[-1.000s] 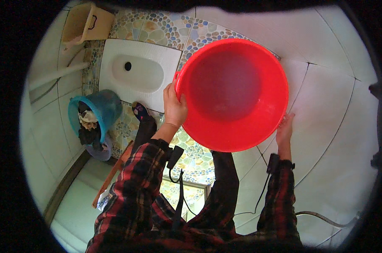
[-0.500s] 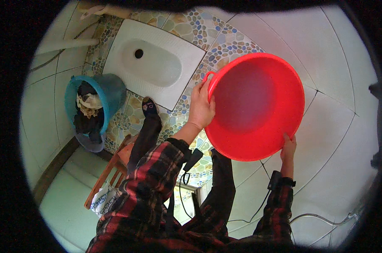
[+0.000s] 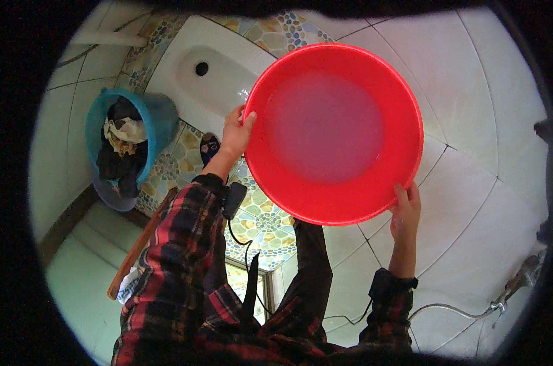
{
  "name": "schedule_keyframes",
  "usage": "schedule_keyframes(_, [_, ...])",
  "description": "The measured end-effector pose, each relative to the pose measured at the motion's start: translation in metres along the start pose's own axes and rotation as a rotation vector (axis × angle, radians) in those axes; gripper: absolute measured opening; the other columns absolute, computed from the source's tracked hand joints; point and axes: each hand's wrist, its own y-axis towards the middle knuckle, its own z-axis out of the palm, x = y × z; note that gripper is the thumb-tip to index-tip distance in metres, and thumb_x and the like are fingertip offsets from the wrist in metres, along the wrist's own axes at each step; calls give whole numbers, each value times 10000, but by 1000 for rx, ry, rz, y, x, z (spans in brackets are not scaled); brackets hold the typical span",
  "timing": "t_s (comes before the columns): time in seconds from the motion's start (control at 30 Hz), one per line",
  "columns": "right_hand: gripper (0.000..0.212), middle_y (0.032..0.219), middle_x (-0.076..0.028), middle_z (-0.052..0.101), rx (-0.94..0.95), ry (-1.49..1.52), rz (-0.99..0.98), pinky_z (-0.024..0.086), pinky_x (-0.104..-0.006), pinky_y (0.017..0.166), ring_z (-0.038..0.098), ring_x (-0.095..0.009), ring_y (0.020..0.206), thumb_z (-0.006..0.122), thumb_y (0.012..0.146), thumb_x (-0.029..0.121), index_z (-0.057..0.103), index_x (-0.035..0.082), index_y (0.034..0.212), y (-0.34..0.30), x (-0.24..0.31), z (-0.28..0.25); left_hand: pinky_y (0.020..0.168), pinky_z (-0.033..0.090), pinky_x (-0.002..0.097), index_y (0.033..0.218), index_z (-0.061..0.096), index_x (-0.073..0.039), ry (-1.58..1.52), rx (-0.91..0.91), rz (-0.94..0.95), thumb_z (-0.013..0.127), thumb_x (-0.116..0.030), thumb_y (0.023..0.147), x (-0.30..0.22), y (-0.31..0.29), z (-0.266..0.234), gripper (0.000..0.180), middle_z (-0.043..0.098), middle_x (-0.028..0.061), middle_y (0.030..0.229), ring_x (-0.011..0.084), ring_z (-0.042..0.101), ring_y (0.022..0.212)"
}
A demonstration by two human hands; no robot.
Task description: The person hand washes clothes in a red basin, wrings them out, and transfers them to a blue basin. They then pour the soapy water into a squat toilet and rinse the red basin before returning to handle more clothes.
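A large round red basin (image 3: 343,204) is held up in front of me, with cloudy, pale water (image 3: 325,128) in its bottom. My left hand (image 3: 236,133) grips its left rim, the thumb over the edge and the other fingers mostly hidden outside. On the lower right rim my right hand (image 3: 406,210) is closed, thumb near the lip and fingers underneath. Part of the white squat toilet (image 3: 191,91) lies beyond my left hand, partly covered by the basin.
At the left stands a blue bucket (image 3: 160,125) with dark and cream cloths (image 3: 127,131) in it. A wooden stool or chair (image 3: 136,250) is beside my left arm. Pebble-patterned tiles (image 3: 264,219) cover the floor. A tap with a hose (image 3: 499,305) shows at the lower right.
The basin has moved left and a little away from me, now covering part of the toilet. It looks more level, and its water shows more fully. Both hands keep their hold.
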Motion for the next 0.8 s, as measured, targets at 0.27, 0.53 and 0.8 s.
schedule_keyframes(0.27, [372, 1135, -107, 600, 92, -67, -24, 592, -354, 752, 637, -193, 980, 544, 944, 117, 471, -29, 1278, -17, 31, 62, 880, 465, 296, 1371, 447, -46, -444, 89, -291, 463, -203, 1010, 15, -51, -26, 393, 603, 97, 1196, 159, 581, 1027])
schedule_keyframes(0.53, [396, 1046, -105, 621, 161, -149, -95, 597, -312, 687, 664, -189, 896, 586, 922, 109, 481, -41, 1274, -20, 54, 111, 931, 459, 336, 1368, 449, -56, -675, -34, -349, 388, -93, 1000, 26, -42, -33, 375, 595, 87, 1229, 199, 581, 1070])
schedule_keyframes(0.8, [405, 999, -102, 627, 205, -226, -150, 592, -278, 579, 674, -174, 809, 616, 901, 124, 509, -42, 1254, -27, 78, 163, 903, 496, 367, 1347, 458, -40, -729, -47, -451, 364, -31, 960, 46, -32, -47, 398, 602, 98, 1225, 235, 599, 1063])
